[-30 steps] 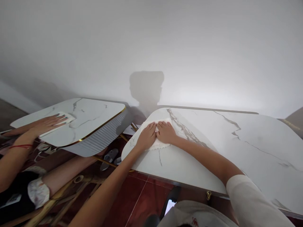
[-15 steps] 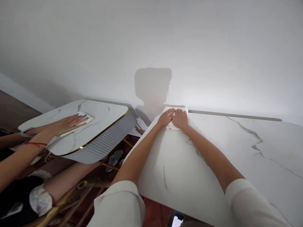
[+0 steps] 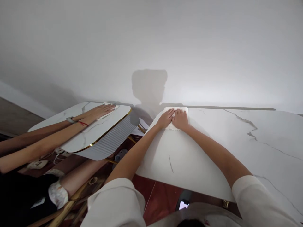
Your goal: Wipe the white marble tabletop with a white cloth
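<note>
A folded white cloth (image 3: 172,127) lies on the marble-patterned white tabletop (image 3: 161,157), at its far left corner by the wall. My left hand (image 3: 166,118) presses on the cloth, its fingers close together over it. Beside it, touching at the fingertips, my right hand (image 3: 181,118) also bears down on the cloth with fingers held together and slightly bent. Both arms reach straight forward over the table. The part of the cloth beneath the palms is hidden.
To the left stands a second marble-patterned table (image 3: 78,138) with a gold edge and ribbed side. A co-worker's hands (image 3: 105,109) rest on a white cloth there. A grey wall (image 3: 201,47) rises behind both tables. A lit phone (image 3: 183,205) shows below the near edge.
My view has shifted slightly, and more of the red floor shows. Both my hands stay on the cloth near the wall. The co-worker's hands have slid toward the far right of their table.
</note>
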Tool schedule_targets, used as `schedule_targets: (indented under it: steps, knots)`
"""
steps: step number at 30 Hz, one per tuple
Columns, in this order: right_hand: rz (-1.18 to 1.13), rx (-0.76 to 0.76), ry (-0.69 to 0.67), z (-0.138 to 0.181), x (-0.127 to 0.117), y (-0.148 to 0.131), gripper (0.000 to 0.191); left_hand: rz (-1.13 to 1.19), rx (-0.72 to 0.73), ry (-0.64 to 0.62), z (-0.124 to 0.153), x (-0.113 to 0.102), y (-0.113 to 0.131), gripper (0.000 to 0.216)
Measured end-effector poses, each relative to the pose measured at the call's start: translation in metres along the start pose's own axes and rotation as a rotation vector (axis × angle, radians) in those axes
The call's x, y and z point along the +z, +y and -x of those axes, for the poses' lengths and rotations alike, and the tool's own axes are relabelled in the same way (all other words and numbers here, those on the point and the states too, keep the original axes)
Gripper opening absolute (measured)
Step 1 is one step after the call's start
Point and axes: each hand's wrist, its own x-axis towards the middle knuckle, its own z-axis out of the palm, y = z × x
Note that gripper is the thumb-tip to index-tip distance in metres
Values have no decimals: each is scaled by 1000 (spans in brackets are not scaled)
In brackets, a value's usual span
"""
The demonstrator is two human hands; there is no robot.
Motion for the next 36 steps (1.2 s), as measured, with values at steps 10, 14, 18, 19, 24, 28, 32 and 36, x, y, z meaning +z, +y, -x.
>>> schedule_targets:
  steps: [10,14,18,19,24,28,32,36]
  knots:
    - [-52,-184,-75,108,-28,-62,54,-91,-94,45,141,-24,62,53]
    - [-87,-251,-110,150,-46,-61,56,-125,-185,69,177,-23,107,54]
    - [-92,-273,-156,179,-64,-40,57,-145,-234,81,181,-15,153,54]
    - [-88,-272,-165,182,-68,-32,57,-149,-231,79,177,-12,162,54]
    - [-34,-238,-130,170,-72,4,54,-166,-163,55,135,2,169,54]
    - [7,-203,-51,128,-62,29,51,-131,-73,72,79,11,139,53]
    - [37,-119,-17,81,-49,46,49,-33,-15,67,25,15,106,52]
    - [36,-24,-99,41,-42,56,52,71,-15,51,-13,17,79,52]
